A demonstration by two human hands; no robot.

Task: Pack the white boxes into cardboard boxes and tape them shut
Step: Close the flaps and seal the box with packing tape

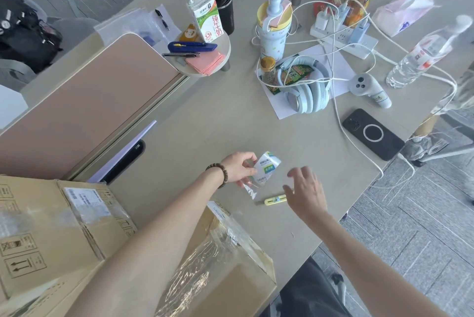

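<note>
No white boxes can be made out. The cardboard box [64, 234] sits at the near left corner of the table [205, 122], its top carrying a white label and strips of shiny clear tape. A second cardboard piece [230, 265], partly covered in crinkled clear plastic, lies just to its right, under the left forearm.

The left hand [239, 168], with a bead bracelet [219, 172] on the wrist, pinches a small clear plastic packet [265, 170] with white and green printing between thumb and fingers, holding it just above the tabletop. The right hand [305, 191] hovers beside the packet with its fingers spread and relaxed, holding nothing. Just below the packet, a small yellow utility knife [274, 199] lies flat on the table, near the right hand's thumb.

Farther out, a black phone [373, 133] lies face down near the right edge, plugged into a white cable. Beyond it are pale blue headphones [305, 88] on a sheet of paper, a white handheld controller [369, 88], a clear water bottle [420, 57] on its side, a power strip [343, 39] with chargers, and a child's drinking bottle [273, 27]. A small round stand [225, 45] holds a milk carton [205, 19], a blue box cutter [192, 46] and pink notes. A pink divider panel [89, 101] runs along the left.
</note>
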